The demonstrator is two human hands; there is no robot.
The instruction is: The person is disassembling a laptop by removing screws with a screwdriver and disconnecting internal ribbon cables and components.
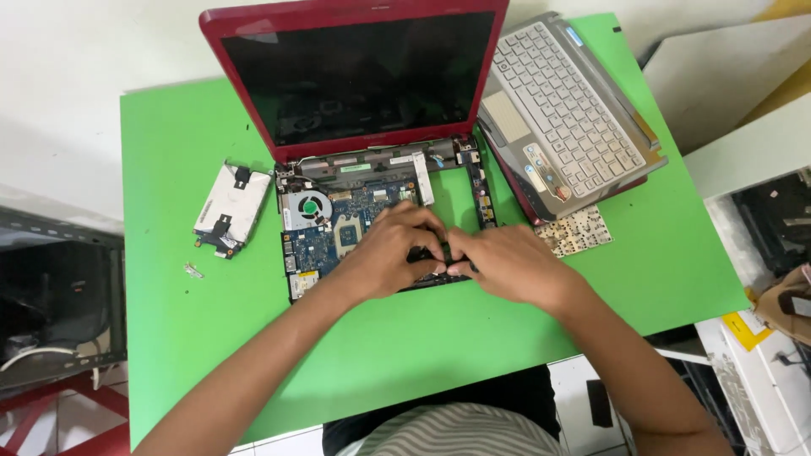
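- Two bare hands meet over the opened base of a red laptop [355, 76] on a green worktop [194, 321], seen from above by the person's head camera.
- The left hand [395, 249] lies palm down on the blue circuit board [325, 241], fingers curled toward a small black part [422, 253] at the board's lower edge; the part is mostly hidden, and whether the hand grips it or only presses on it cannot be told.
- The right hand [507, 262] comes in from the other side, its fingertips touching the same black part and all but touching the left hand's fingers; its grasp cannot be made out either.
- The laptop's dark screen stands upright at the far edge of the board, hinges bare, keyboard cover off.
- A round cooling fan [306, 207] sits in the board's upper left corner, just left of the left hand.
- A silver hard drive [232, 207] in its bracket lies on the worktop just left of the laptop base, and a tiny metal piece [193, 270] lies below it.
- A grey keyboard cover [562, 114] rests tilted on a second red shell to the right of the screen, partly over the worktop's edge.
- A thin perforated sheet [579, 232] lies beneath that cover's near corner, just beside the right hand.
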